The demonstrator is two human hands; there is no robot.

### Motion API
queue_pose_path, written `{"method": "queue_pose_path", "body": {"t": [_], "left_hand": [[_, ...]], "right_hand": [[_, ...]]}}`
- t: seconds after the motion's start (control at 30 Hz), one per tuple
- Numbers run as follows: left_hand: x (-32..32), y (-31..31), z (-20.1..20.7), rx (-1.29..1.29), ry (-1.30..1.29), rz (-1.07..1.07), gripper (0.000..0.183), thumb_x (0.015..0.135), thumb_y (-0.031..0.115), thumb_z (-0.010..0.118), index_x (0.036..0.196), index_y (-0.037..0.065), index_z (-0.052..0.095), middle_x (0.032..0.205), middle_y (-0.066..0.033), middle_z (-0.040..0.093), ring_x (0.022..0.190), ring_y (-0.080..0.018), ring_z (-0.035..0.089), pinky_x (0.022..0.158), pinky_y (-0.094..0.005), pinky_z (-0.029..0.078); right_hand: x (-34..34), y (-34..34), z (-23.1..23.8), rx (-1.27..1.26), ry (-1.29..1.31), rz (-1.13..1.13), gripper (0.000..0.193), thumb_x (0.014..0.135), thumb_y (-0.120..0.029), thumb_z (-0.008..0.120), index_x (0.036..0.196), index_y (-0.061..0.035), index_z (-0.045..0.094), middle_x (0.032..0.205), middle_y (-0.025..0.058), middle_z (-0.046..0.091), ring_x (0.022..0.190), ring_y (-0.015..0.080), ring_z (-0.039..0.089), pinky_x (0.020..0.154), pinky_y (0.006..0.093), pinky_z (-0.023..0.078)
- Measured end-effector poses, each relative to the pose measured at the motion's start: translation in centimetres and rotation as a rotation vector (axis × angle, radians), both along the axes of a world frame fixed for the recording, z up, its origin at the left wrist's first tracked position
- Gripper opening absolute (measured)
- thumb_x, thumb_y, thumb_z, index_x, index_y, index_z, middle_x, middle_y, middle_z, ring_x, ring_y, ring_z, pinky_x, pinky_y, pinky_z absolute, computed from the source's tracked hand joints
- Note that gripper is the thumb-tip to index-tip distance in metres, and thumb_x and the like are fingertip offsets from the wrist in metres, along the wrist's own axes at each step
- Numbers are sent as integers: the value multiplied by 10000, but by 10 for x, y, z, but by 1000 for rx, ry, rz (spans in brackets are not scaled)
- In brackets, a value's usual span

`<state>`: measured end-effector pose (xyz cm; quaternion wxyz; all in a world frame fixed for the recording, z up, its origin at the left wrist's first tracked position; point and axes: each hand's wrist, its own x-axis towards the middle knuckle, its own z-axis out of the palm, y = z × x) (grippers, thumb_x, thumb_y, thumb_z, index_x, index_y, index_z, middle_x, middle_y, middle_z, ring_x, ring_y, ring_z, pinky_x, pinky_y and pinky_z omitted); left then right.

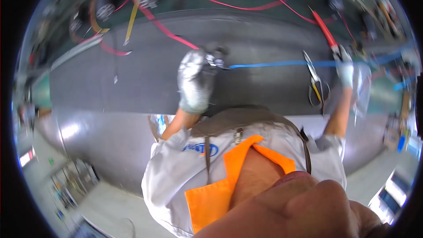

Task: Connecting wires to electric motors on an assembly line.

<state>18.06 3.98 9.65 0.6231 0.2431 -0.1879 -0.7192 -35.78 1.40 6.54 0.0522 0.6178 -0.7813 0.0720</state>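
Blue strap (273,65) stretched btwn gloved left hand (195,80) & right hand (345,70).

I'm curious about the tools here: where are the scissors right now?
The scissors lie on the dark mat at the person's right, just under the blue strap and beside the gloved right hand.

Grey-white gloves, white short-sleeved shirt, orange collar

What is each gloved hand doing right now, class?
Left hand: closed on a small dark part at the blue strap's end.
Right hand: closed on the blue strap.
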Motion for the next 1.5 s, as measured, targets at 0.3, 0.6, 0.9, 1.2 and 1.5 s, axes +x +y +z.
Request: {"method": "queue_pose_path", "body": {"t": [0.3,0.6,0.9,1.2,1.5], "left_hand": [[20,7,30,-44,-104,97,315,1003,272,586,1072,-31,638,970,-130,702,1094,-331,642,928,-398,489],[23,1,30,-24,-96,125,320,1003,280,583,1078,-27,636,943,-132,689,1093,-344,641,962,-414,478],[20,-10,17,-22,-32,111,358,1009,222,525,1194,-66,631,1175,-155,663,1118,-219,603,1035,-376,417],[1,-33,-9,-40,-69,-71,365,1046,306,499,1080,-7,683,1190,-158,656,1061,-237,629,958,-406,490],[123,-5,1,405,-1948,835,395,869,249,739,1163,8,632,1176,-205,614,1071,-315,598,933,-436,475]], "right_hand": [[254,-140,31,306,-1157,610,592,872,-204,747,1374,51,564,1232,78,649,1114,142,589,972,264,443],[401,-226,33,474,-874,852,531,838,-204,737,1317,-3,630,1131,80,710,917,120,629,837,265,504],[267,-139,51,-116,-459,895,405,863,-157,645,1264,-103,653,1005,188,677,931,376,660,832,426,522],[195,-39,91,-204,-308,661,714,799,-137,753,1456,-69,480,1191,148,671,974,315,688,865,422,537],[329,-36,51,73,-2105,563,465,1000,-255,603,1349,47,546,1044,163,709,852,203,699,755,345,566]]}}
